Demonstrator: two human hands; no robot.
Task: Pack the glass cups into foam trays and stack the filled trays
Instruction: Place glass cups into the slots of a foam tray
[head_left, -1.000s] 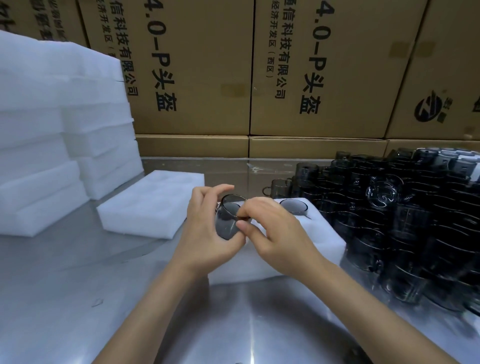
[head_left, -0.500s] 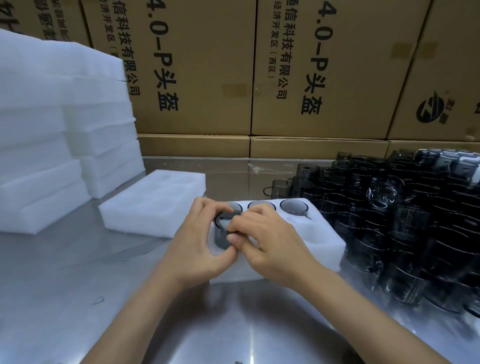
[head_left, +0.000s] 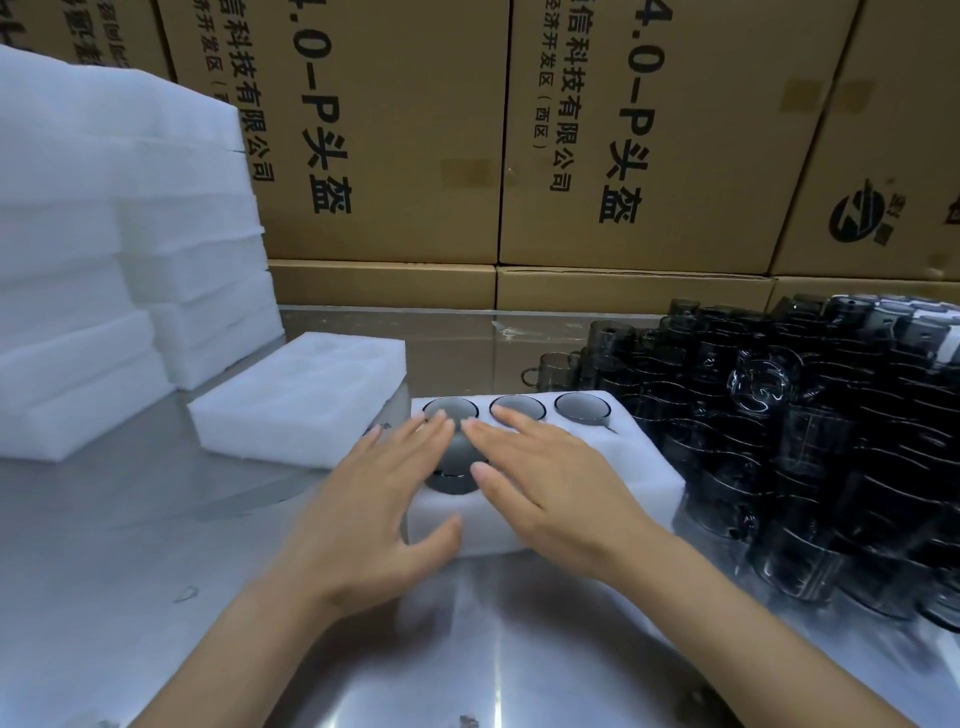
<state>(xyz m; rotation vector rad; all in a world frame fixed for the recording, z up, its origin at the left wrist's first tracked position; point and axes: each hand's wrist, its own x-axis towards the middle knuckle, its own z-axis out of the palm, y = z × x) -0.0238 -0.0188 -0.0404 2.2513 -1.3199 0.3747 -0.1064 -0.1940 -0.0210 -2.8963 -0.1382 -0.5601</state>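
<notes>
A white foam tray (head_left: 644, 470) lies on the steel table in front of me. Three smoky glass cups sit in its far row, the rightmost cup (head_left: 579, 407) fully in view. A fourth cup (head_left: 454, 470) sits in the near-left pocket, between my hands. My left hand (head_left: 374, 509) lies flat with straight fingers over the tray's left edge, fingertips at the far-left cup. My right hand (head_left: 550, 483) lies flat with spread fingers across the tray's middle, thumb tip at the fourth cup's rim. Neither hand holds anything.
An empty foam tray (head_left: 296, 400) lies to the left. Tall stacks of foam trays (head_left: 104, 260) stand at far left. A dense heap of dark glass cups (head_left: 810, 441) fills the right side. Cardboard boxes (head_left: 649, 130) wall the back.
Both hands gripped a cup above the tray, lowered it into the near-left pocket, then let go and flattened out over the tray.
</notes>
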